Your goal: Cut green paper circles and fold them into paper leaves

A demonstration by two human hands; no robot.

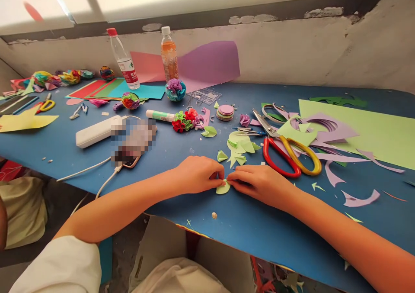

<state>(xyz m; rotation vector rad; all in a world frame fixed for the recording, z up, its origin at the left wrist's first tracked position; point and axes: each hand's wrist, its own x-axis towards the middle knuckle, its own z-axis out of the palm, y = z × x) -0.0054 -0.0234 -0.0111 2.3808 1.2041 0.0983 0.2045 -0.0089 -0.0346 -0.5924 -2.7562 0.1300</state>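
Observation:
A small light-green paper piece [223,188] with a rounded edge is pinched between the fingertips of both hands, just above the blue table. My left hand [201,175] is closed, its thumb and forefinger on the piece's left side. From the right, my right hand [259,181] grips the top edge with its fingertips. Beyond the hands lie several folded and cut light-green paper pieces [241,145]. Close to my right hand rest large scissors [285,148] with one red and one yellow handle loop. A stack of lilac paper circles [225,112] stands farther back.
Lilac scraps [333,172] and a green sheet [382,141] cover the right side. To the left are a white power bank [99,131], a phone with cables, a glue stick [159,116] and ruffled paper balls [175,90]. Two bottles [169,55] stand by the wall.

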